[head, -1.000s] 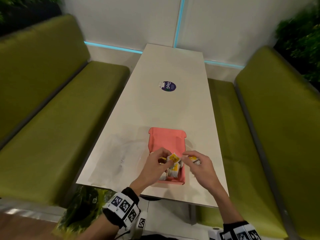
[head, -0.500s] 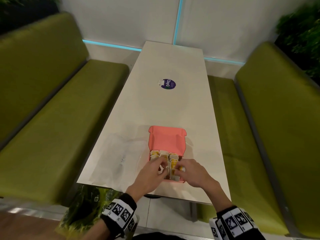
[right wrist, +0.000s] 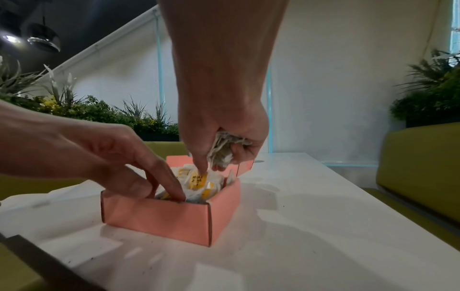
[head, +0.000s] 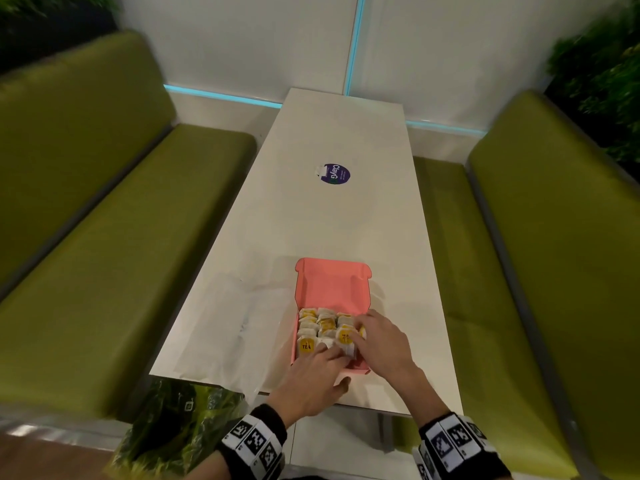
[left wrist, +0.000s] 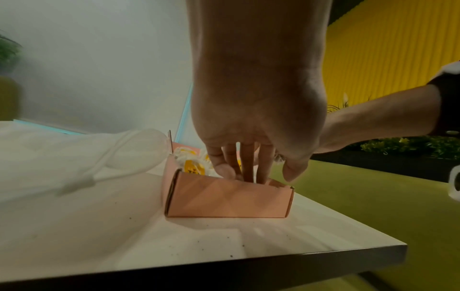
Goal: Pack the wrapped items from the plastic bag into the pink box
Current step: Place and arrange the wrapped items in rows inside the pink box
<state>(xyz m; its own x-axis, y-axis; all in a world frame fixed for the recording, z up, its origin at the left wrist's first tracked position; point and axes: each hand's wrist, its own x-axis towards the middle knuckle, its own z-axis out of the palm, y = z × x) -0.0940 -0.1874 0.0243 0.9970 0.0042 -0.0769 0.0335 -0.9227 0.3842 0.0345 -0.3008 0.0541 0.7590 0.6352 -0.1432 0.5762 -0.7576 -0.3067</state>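
Seeing plastic bag (head: 221,327) lying flat on table (head: 346,220), left of pink box (head: 332,289). My left hand (head: 311,382), raised above box a second ago, now pressing straight fingers (left wrist: 248,167) into near row. Packets (head: 325,327) filling box in rows, white wrappers, yellow labels; packing nearing finish. Right hand (head: 381,341) gripping crumpled packet (right wrist: 224,149), forefinger pushing another down.

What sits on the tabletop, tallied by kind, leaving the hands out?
pink box: 1
clear plastic bag: 1
round purple sticker: 1
Total: 3
The wrapped packets inside the box overlap too much to count.
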